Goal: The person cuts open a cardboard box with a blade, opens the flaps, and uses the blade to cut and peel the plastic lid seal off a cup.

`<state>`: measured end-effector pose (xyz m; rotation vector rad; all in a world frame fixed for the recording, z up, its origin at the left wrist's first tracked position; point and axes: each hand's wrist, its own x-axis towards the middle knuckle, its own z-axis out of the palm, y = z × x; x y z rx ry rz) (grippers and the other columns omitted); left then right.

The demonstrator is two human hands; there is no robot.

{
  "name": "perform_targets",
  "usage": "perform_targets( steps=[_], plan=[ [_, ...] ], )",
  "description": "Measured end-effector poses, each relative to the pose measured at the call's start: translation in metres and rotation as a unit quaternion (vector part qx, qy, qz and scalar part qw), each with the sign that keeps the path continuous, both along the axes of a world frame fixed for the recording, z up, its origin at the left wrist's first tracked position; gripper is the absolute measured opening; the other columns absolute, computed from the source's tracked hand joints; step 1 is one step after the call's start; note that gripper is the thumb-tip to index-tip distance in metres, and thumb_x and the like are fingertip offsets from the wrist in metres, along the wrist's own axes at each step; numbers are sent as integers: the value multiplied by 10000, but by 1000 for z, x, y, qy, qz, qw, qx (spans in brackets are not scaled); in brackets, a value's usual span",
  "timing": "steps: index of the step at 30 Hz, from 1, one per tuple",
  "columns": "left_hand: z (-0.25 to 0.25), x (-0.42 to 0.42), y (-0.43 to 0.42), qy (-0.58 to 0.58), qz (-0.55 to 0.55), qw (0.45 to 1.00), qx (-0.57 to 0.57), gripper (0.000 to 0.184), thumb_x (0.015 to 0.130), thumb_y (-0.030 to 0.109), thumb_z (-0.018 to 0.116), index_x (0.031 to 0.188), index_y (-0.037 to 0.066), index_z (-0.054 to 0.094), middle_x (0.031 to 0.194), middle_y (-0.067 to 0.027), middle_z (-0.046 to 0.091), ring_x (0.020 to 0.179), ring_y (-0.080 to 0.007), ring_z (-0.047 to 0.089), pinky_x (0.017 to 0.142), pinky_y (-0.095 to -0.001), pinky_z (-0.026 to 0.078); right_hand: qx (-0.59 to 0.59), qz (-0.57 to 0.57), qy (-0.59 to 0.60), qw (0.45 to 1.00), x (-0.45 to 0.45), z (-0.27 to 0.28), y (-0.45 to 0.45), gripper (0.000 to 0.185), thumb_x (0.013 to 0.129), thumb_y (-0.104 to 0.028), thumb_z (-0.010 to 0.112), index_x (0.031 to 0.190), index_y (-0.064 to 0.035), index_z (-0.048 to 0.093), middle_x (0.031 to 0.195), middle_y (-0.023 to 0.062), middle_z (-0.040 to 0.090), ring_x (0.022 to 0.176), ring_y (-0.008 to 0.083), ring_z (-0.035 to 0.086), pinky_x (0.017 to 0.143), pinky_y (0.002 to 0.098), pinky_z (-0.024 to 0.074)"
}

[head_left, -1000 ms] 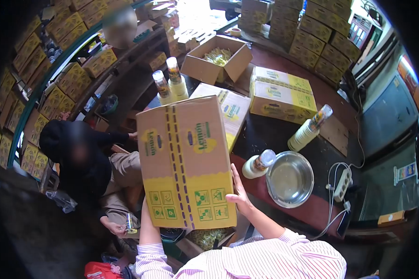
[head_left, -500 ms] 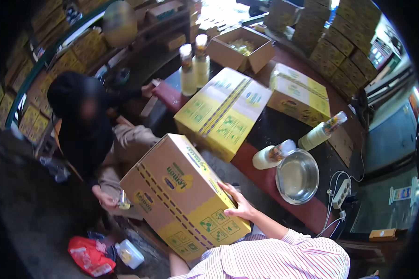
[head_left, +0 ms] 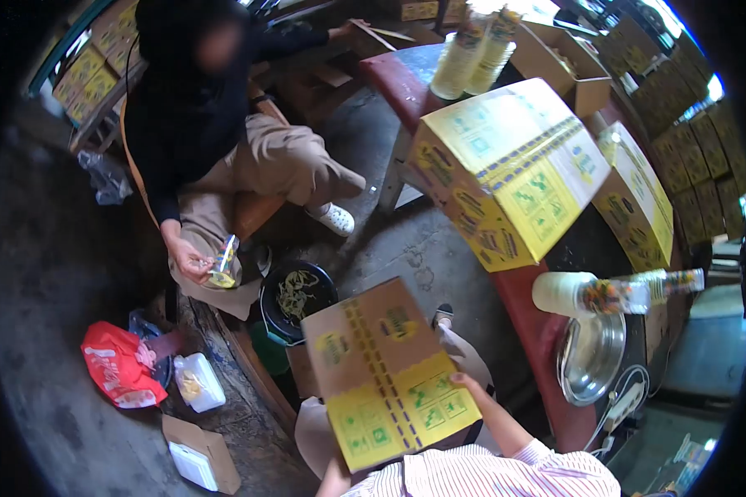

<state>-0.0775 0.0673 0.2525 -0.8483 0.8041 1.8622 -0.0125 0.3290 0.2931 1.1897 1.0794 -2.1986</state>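
Floor (head_left: 383,258): black bucket (head_left: 322,290) newly visible; left hand (head_left: 337,469), right hand (head_left: 470,388) hold carton (head_left: 389,373).

Strong white light is entering from the top and upper right of the frame, glaring on the upper face of the taped box (head_left: 514,174) and glinting off the metal bowl (head_left: 574,364). The floor (head_left: 37,265) is lying dim at left. Slight softness is smearing print on the held box (head_left: 389,373); wide-angle distortion is bending the dark-rimmed edges.

"Lemon" on the held carton (head_left: 389,377)
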Motion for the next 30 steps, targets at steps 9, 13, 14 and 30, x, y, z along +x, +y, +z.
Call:
perform_targets(
  steps=[9,13,14,30],
  plan=[
    [-166,-62,95,8,28,990,141,668,843,607,321,1270,98,398,1208,-125,483,1026,-253,531,828,-399,471,8,-149,66,987,-26,-167,116,417,797,-317,509,1072,-3,532,948,131,613,784,236,624,644,341,527],
    [-224,-105,114,7,61,976,208,708,824,643,290,1305,127,359,1266,-145,429,1072,-301,494,865,-451,443,-53,-108,76,990,-105,-207,138,457,786,-346,512,1067,13,530,941,154,612,777,251,624,660,357,523],
    [-246,-114,115,12,76,980,185,708,824,642,293,1300,124,368,1253,-144,440,1064,-297,498,857,-448,447,-79,-84,69,991,-119,-238,150,471,781,-356,513,1065,19,528,942,160,610,781,258,622,674,364,520],
    [-371,-252,163,191,-112,973,60,698,816,608,361,1272,80,391,1189,-134,489,1038,-259,504,859,-413,424,18,-235,142,961,-170,-346,152,436,771,-392,466,976,-16,549,901,127,593,791,241,573,703,346,462]
  ],
)
